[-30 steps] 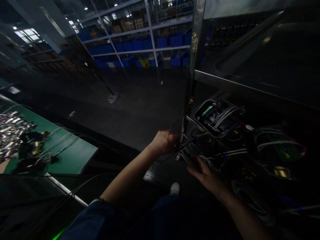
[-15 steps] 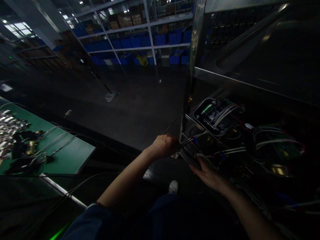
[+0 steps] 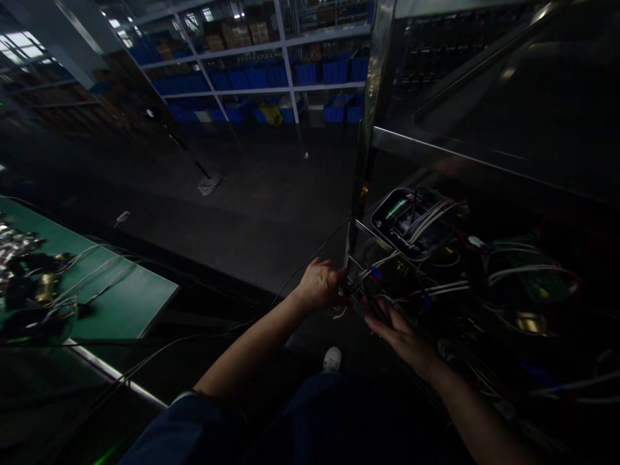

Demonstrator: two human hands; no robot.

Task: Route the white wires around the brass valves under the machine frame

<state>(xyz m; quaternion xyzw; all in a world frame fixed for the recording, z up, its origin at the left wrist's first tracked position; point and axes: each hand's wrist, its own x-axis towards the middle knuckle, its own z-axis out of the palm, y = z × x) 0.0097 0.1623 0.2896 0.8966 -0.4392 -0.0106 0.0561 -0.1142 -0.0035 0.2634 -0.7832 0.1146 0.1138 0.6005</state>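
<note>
The left hand (image 3: 320, 284) grips a thin dark wire (image 3: 310, 258) with closed fingers; it slants up to the right. The right hand (image 3: 404, 339) lies flat, fingers open, on the machine's edge (image 3: 372, 307).

Left of the metal upright (image 3: 368, 129) the air is open down to the dark floor (image 3: 252, 194). Right of it, tangled white wires (image 3: 436, 287), an open black box (image 3: 411, 223) and a green circuit board (image 3: 542, 284) crowd the cabinet interior, capped by a steel shelf edge (image 3: 460, 158) above.
</note>
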